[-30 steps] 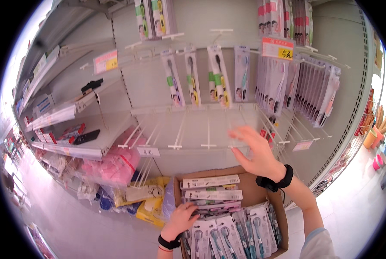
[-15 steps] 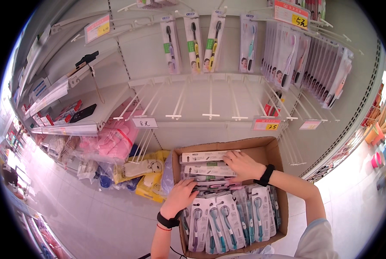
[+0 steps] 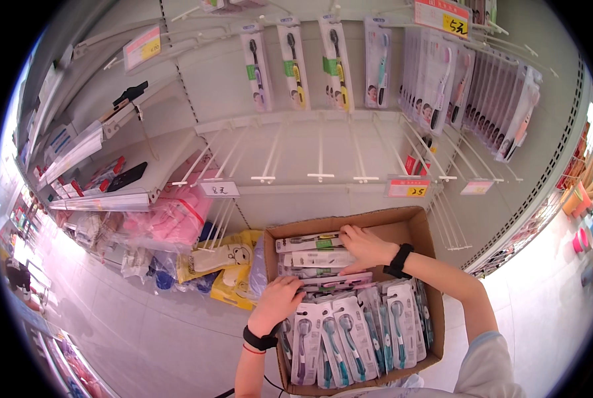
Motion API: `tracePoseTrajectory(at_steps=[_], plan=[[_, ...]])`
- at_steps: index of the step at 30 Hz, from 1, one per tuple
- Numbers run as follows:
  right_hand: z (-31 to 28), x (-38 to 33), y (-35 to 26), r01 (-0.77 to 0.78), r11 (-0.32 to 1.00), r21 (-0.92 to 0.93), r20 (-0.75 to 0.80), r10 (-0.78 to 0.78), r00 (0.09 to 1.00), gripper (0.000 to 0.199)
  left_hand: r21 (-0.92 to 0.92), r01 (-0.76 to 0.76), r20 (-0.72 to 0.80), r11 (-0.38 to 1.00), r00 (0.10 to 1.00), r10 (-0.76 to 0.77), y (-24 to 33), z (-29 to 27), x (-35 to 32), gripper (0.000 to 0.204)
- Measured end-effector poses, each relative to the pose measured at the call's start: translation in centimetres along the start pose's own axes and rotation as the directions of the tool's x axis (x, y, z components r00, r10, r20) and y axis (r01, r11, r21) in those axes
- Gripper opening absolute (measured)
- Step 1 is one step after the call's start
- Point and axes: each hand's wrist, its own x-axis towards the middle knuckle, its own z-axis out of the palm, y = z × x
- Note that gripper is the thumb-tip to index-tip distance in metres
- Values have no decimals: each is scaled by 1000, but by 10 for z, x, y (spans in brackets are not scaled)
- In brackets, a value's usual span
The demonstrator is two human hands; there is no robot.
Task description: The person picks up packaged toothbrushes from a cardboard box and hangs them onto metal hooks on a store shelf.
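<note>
A brown cardboard box point(image 3: 421, 229) sits low in front of me, full of toothbrush packs. My right hand point(image 3: 365, 249) lies on the flat stack of toothbrush packs point(image 3: 309, 243) at the box's far end, fingers curled over them. My left hand point(image 3: 278, 302) rests on the box's left side, fingers on the packs beside the upright row of toothbrush packs point(image 3: 356, 335). Whether either hand grips a pack is unclear. Each wrist wears a black band.
A white wall of display hooks point(image 3: 321, 156) rises behind the box, several bare, with hanging toothbrush packs point(image 3: 336, 63) above and to the right. Shelves point(image 3: 104, 192) run left. Pink and yellow bagged goods point(image 3: 197, 245) lie on the floor beside the box.
My right hand came down from the hooks into the box and now lies on the flat stack. The view tilted downward. My left hand stayed on the packs.
</note>
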Motion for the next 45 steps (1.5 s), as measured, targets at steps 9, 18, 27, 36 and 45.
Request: tracePoseTrajectory(at_steps=[9,18,27,36,45], plan=[[6,7,-1,-41,997,63,103,35,994,83,12,38,23,999,999,-39,8,-5,-2,22],[11,9,6,-1,996,93,43,-3,999,65,1,32,19,999,999,-32,6,-4,-4,21],[21,15,-11,-71,991,111,-8,72,997,54,9,28,17,1000,999,-28,6,-4,-5,22],[-14,14,-16,6,995,98,-103,4,995,47,-105,15,-27,994,999,-18,11,-19,-10,32],[-95,0,-69,-26,632,774,107,-90,990,58,-857,84,-57,508,965,-257,60,-50,11,40]])
